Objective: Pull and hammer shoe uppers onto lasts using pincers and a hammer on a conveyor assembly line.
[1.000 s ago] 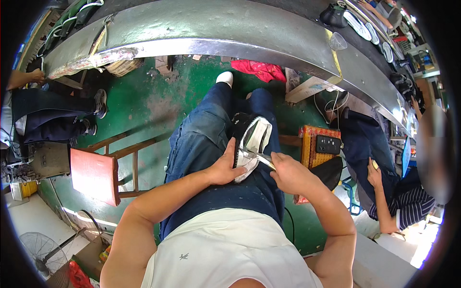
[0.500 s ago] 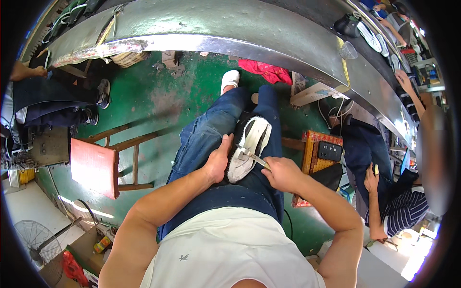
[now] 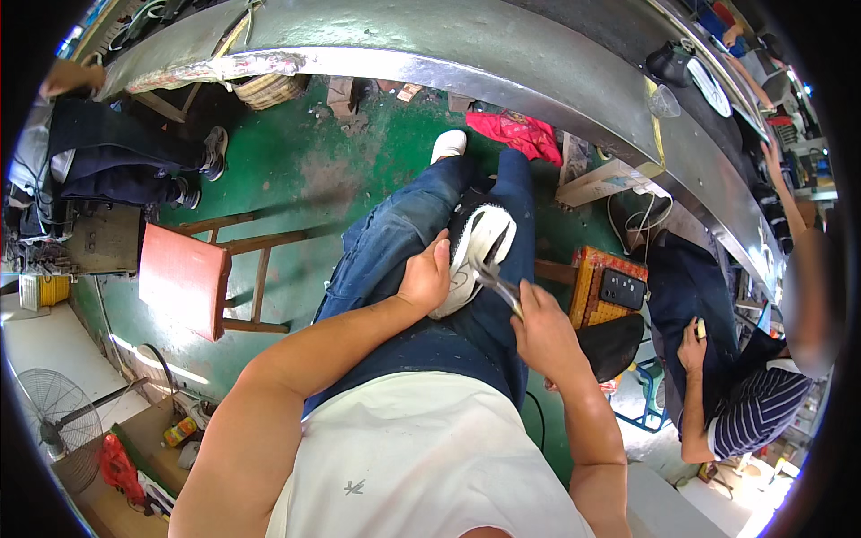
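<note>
the left hand (image 3: 425, 276) grasps the black-and-white shoe (image 3: 465, 269) while the right hand (image 3: 545, 330) clutches metal pincers (image 3: 504, 289) over it, work apparently unfinished, though how much remains is unclear.

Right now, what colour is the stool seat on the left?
The stool seat is reddish-orange, seen in the head view.

A long grey metal-edged workbench (image 3: 430, 43) spans the upper field; along its lower edge appear a round woven basket (image 3: 271, 91) and a crumpled red cloth (image 3: 518, 136). Left: a red-topped wooden stool (image 3: 184, 280); lower left, a wire-caged fan (image 3: 56, 439). Right: a black rectangular phone (image 3: 621, 289) on a red-and-yellow patterned seat (image 3: 588, 307).
</note>
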Action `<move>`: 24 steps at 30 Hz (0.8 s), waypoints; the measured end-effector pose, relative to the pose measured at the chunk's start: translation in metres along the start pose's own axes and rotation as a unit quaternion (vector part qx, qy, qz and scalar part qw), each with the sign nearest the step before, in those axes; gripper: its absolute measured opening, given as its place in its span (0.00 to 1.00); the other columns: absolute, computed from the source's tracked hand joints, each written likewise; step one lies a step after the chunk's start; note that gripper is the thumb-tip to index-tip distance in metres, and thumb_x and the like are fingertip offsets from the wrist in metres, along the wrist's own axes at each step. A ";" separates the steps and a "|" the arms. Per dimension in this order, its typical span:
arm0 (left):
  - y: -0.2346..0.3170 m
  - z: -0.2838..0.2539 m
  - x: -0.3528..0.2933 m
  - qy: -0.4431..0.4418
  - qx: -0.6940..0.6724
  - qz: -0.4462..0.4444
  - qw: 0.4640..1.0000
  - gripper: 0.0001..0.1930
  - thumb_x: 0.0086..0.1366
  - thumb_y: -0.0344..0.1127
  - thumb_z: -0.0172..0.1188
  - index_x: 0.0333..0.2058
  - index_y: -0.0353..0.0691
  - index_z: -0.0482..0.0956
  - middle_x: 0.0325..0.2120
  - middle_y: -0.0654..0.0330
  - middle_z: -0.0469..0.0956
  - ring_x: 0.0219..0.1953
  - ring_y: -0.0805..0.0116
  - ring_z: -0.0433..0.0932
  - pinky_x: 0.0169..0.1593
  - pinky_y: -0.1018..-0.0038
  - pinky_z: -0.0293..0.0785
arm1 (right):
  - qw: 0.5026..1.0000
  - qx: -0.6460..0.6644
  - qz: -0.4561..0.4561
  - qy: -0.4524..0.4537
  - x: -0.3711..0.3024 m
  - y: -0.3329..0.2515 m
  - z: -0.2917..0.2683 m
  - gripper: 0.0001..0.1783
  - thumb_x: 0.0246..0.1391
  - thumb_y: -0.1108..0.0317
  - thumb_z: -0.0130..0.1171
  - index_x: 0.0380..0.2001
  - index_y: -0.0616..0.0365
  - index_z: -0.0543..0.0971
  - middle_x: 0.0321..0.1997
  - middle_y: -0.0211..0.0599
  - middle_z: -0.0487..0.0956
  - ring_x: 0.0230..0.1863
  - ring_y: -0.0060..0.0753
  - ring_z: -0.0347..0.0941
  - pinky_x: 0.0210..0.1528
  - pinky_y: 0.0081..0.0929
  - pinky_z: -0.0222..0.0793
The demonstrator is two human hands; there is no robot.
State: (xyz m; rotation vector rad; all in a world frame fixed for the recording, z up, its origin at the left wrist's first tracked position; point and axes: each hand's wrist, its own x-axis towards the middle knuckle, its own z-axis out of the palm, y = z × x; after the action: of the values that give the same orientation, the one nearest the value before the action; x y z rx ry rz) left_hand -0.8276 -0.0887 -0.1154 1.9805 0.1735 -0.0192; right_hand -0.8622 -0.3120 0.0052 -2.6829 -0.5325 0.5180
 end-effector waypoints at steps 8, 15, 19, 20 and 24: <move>0.001 -0.004 -0.005 -0.035 0.013 0.105 0.994 0.26 0.77 0.43 0.45 0.67 0.36 0.66 0.61 0.34 0.70 0.47 0.31 0.79 0.54 0.54 0.77 | 0.996 -0.005 -0.005 0.092 0.011 0.028 0.032 0.21 0.57 0.67 0.63 0.52 0.63 0.73 0.47 0.47 0.79 0.48 0.55 0.78 0.46 0.47 0.77; 0.033 -0.022 0.002 -0.240 0.253 0.156 0.924 0.30 0.74 0.42 0.50 0.73 0.63 0.57 0.71 0.32 0.51 0.37 0.34 0.83 0.42 0.54 0.83 | 0.987 0.146 0.050 -0.044 0.021 0.069 0.021 0.11 0.61 0.66 0.59 0.43 0.61 0.75 0.38 0.55 0.81 0.40 0.60 0.79 0.44 0.49 0.75; 0.038 -0.028 0.019 -0.292 0.282 0.127 0.905 0.30 0.75 0.44 0.49 0.74 0.62 0.54 0.69 0.26 0.51 0.37 0.34 0.83 0.43 0.54 0.83 | 0.927 0.296 0.149 -0.175 0.022 0.065 -0.029 0.14 0.65 0.60 0.57 0.40 0.62 0.75 0.29 0.39 0.81 0.30 0.34 0.79 0.31 0.32 0.73; 0.038 -0.029 0.021 -0.293 0.281 0.123 0.905 0.30 0.75 0.44 0.49 0.74 0.62 0.54 0.69 0.26 0.51 0.37 0.34 0.83 0.43 0.54 0.83 | 0.934 0.286 0.159 -0.144 0.020 0.062 -0.032 0.13 0.67 0.60 0.56 0.40 0.61 0.76 0.27 0.31 0.80 0.27 0.23 0.77 0.23 0.24 0.71; 0.034 -0.026 0.023 -0.285 0.284 0.157 0.902 0.30 0.75 0.47 0.49 0.73 0.64 0.55 0.68 0.23 0.52 0.37 0.33 0.84 0.41 0.54 0.84 | 0.947 0.293 0.033 0.128 0.051 0.036 0.007 0.19 0.69 0.56 0.51 0.39 0.64 0.75 0.30 0.52 0.80 0.35 0.56 0.80 0.40 0.45 0.73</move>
State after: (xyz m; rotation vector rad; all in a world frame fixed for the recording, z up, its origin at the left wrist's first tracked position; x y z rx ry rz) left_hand -0.8017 -0.0753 -0.0762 2.4633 -0.5985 -0.4852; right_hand -0.8104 -0.3199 -0.0301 -2.1503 -0.1721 0.2767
